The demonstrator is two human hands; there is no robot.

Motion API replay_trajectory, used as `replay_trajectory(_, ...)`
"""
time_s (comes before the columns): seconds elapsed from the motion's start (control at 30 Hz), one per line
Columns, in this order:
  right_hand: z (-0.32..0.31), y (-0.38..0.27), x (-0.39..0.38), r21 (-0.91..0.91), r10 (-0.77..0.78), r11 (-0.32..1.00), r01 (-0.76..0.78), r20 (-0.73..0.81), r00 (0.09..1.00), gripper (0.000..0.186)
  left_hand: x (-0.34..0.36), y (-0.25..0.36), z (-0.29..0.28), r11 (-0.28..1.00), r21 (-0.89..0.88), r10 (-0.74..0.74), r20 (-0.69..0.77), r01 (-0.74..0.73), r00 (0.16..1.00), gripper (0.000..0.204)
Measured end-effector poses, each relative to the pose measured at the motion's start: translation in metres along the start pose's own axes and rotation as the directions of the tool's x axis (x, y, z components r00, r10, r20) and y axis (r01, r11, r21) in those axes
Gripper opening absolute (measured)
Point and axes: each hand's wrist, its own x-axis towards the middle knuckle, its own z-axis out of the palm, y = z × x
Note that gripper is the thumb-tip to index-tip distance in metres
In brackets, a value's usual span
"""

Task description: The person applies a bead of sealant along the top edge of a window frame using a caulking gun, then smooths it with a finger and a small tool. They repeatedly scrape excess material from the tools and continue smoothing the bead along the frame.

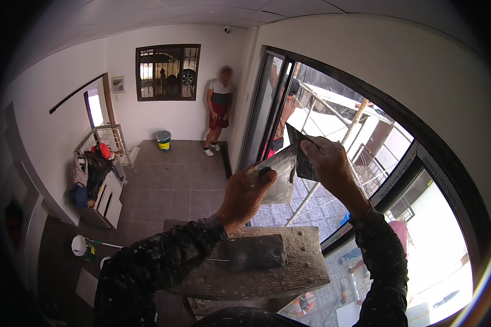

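My left hand is closed round a broad, flat grey scraper blade smeared with pale residue. Across from it, my right hand pinches a thin dark flat blade. The two blades meet or overlap between my hands, above the worn wooden plank; their exact contact cannot be made out. On that plank lies a dark rectangular plate, below my hands. Both my dark sleeves are speckled with pale spots.
A person stands by the far wall near a bucket. To the right is a large dark-framed glass door, with scaffolding and people outside. A cabinet heaped with clothes and a white bucket stand left.
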Motion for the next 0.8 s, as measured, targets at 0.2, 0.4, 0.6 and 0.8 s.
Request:
replay_trajectory(0.2,-0.006,-0.006,0.001,-0.041,-0.004,0.999,0.007,0.063,0.998,0.032,0.001,0.000,0.000,1.000,-0.027,-0.002,0.018,0.002,1.000,0.032)
replay_trajectory(0.4,-0.006,-0.003,0.001,-0.193,-0.206,0.957,0.217,0.076,0.976,0.029,-0.001,0.004,0.000,0.999,0.035,-0.011,0.000,0.011,1.000,0.033)
replay_trajectory(0.6,-0.011,0.001,0.005,-0.259,-0.220,0.935,0.243,0.115,0.969,0.027,0.000,0.000,0.001,0.999,0.027,-0.022,-0.020,0.022,1.000,0.032)
replay_trajectory(0.8,-0.014,-0.002,0.002,-0.171,-0.134,0.974,0.149,0.096,0.986,0.027,0.000,-0.003,0.002,0.999,-0.043,-0.031,-0.002,0.030,1.000,0.035)
